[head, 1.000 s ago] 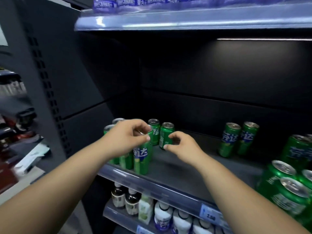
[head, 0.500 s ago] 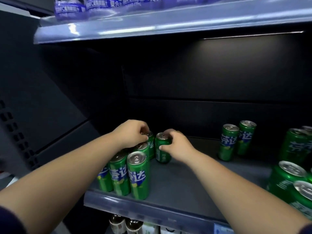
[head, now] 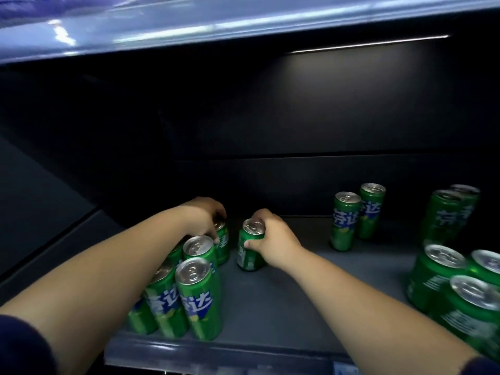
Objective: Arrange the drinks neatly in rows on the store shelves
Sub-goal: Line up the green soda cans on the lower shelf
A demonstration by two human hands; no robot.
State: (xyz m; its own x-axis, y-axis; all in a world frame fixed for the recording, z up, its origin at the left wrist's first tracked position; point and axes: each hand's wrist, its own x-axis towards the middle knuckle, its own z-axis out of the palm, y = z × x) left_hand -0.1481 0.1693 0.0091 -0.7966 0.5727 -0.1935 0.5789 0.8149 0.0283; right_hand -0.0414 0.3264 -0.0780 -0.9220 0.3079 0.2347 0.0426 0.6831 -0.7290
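Observation:
Green drink cans stand on a dark grey shelf. At the left, several cans form rows running back from the shelf front; the nearest can stands at the front edge. My left hand reaches to the back of these rows and grips the top of a rear can. Just to its right, my right hand grips a single upright can by its top and side, a small gap away from the rows.
Two cans stand near the back at the right. More cans crowd the far right, with several near the front corner. The upper shelf edge hangs close overhead. A dark side wall bounds the left.
The view has moved closer and lower into the shelf. Both hands have reached further back; my right hand has slid its can deeper, beside the left rows.

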